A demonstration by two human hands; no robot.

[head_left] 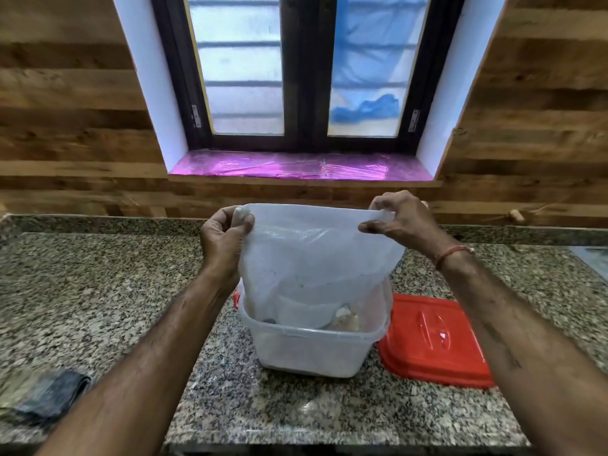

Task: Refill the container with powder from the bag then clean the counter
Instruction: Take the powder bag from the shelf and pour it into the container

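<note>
A translucent white plastic bag (312,258) hangs upside down, its lower end inside a clear plastic container (306,347) on the granite counter (115,291). My left hand (223,235) pinches the bag's upper left corner. My right hand (398,218) pinches its upper right corner. Both hands hold the bag stretched flat above the container. Pale powder shows dimly at the container's inner right side. The container's bottom is mostly hidden by the bag.
A red lid (434,340) lies flat on the counter just right of the container. A folded dark cloth (46,396) sits at the counter's near left. A window with a pink-lined sill (296,166) is behind.
</note>
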